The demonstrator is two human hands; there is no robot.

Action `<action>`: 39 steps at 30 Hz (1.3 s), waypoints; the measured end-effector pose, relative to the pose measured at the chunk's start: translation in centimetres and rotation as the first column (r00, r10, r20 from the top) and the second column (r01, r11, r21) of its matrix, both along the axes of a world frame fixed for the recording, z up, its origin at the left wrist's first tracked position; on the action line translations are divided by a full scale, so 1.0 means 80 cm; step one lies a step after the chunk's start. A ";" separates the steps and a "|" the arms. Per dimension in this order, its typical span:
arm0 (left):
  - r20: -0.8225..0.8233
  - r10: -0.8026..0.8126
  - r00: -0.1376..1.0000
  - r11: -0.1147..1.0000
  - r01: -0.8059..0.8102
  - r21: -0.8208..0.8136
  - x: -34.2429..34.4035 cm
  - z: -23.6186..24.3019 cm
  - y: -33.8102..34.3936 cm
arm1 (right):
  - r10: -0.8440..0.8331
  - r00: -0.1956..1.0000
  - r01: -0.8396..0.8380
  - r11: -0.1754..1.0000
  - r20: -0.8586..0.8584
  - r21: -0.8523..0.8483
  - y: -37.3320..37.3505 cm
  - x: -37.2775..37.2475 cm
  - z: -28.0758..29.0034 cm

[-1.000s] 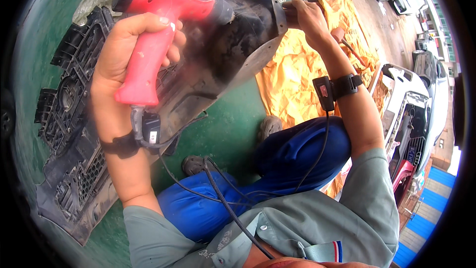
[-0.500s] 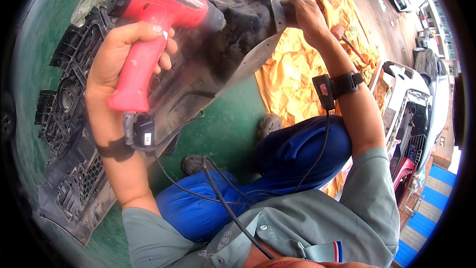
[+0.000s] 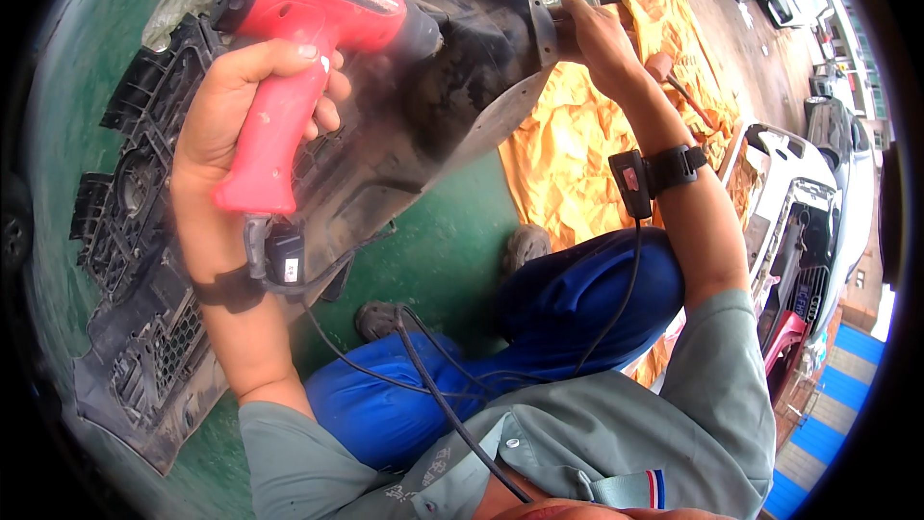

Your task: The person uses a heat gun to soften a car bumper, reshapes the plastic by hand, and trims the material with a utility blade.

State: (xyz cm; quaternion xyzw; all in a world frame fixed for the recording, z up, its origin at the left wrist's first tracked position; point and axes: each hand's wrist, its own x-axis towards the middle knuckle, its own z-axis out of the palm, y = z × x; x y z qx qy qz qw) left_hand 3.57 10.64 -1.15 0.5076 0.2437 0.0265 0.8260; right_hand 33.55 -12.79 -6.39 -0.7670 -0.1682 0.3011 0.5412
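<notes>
One red heat gun point(image 3: 316, 24) fills our left hand point(image 3: 229, 94), fingers wrapped round its handle, barrel aimed rightward across the black plastic car panel point(image 3: 481, 72). Our right hand point(image 3: 606, 41) is nearer the panel's right end; its grasp we cannot tell.

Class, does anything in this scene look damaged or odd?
The black panel looks worn: its surface is blotchy, with dark patches near the nozzle of the red heat gun. The yellow sheet to the panel's right is crumpled.
</notes>
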 end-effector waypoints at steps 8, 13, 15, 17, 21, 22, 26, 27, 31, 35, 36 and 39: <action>0.131 0.019 0.991 1.000 -0.017 -0.019 0.034 -0.005 -0.007 | 0.030 0.940 0.029 0.986 -0.339 0.167 0.011 0.011 -0.010; 0.153 0.044 0.987 0.997 -0.053 0.051 0.046 -0.009 -0.013 | 0.056 0.926 0.021 0.980 -0.374 0.197 0.012 0.011 -0.011; 0.183 0.047 0.982 0.997 -0.058 0.053 0.052 -0.012 -0.016 | 0.054 0.924 0.023 0.980 -0.378 0.198 0.013 0.011 -0.013; 0.171 0.078 0.982 0.996 -0.082 0.020 0.056 -0.012 -0.022 | 0.053 0.923 0.025 0.980 -0.381 0.198 0.014 0.008 -0.012; 0.205 0.074 0.976 0.997 -0.066 -0.045 0.070 -0.020 -0.028 | 0.031 0.927 0.045 0.980 -0.374 0.194 0.010 0.014 -0.015; 0.220 0.082 0.972 0.996 -0.075 -0.041 0.073 -0.022 -0.030 | 0.041 0.926 0.037 0.980 -0.374 0.197 0.008 0.018 -0.017; 0.238 0.093 0.967 0.996 -0.092 -0.019 0.073 -0.023 -0.029 | 0.036 0.923 0.042 0.980 -0.382 0.193 0.011 0.014 -0.015; 0.237 0.094 0.967 0.996 -0.092 -0.019 0.072 -0.023 -0.029 | 0.075 0.921 0.009 0.977 -0.381 0.213 0.010 0.016 -0.016; 0.237 0.089 0.967 0.996 -0.084 -0.031 0.071 -0.025 -0.028 | 0.135 0.920 -0.048 0.971 -0.368 0.236 0.009 0.015 -0.016; 0.252 0.081 0.964 0.997 -0.080 -0.018 0.071 -0.025 -0.031 | 0.155 0.914 -0.066 0.968 -0.374 0.240 0.010 0.012 -0.014; 0.252 0.081 0.964 0.997 -0.079 -0.018 0.072 -0.025 -0.032 | 0.163 0.913 -0.074 0.968 -0.375 0.241 0.009 0.014 -0.015; 0.278 0.068 0.958 0.998 -0.066 -0.016 0.072 -0.024 -0.034 | 0.161 0.913 -0.075 0.970 -0.375 0.232 0.007 0.017 -0.015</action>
